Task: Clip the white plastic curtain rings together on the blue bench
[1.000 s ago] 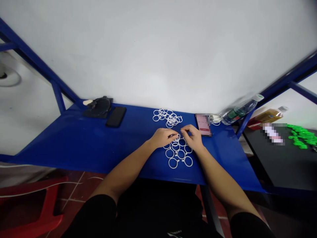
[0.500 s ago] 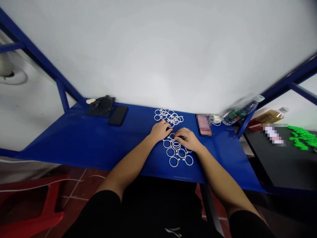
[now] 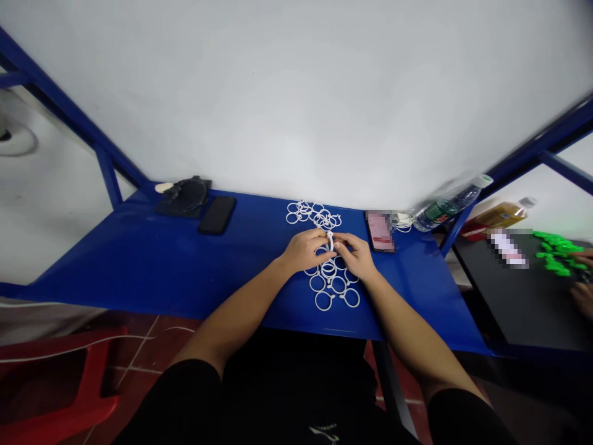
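Note:
Between my two hands a white curtain ring (image 3: 330, 243) stands on edge, seen nearly side-on. My left hand (image 3: 304, 250) pinches it from the left with fingers and thumb. From the right, the fingertips of my right hand (image 3: 356, 254) close on the same ring. Just below my hands, several loose white rings (image 3: 330, 275), each with a small eyelet, lie spread and partly overlapping on the blue table (image 3: 259, 259). A second heap of white rings (image 3: 319, 217) lies beyond my hands, near the wall. My fingers cover part of the nearer rings.
On the left lie a black phone (image 3: 217, 215) and a dark flat pouch (image 3: 188, 196). At right are another phone (image 3: 381, 232), a white cable (image 3: 404, 221) and a plastic bottle (image 3: 451, 205). Another person's hand (image 3: 584, 296) is beside green pieces (image 3: 556, 253) on a black table.
My hands have come together and now share one raised white ring. My right hand moved slightly up. Another person's hands have appeared by the green pieces at the right edge.

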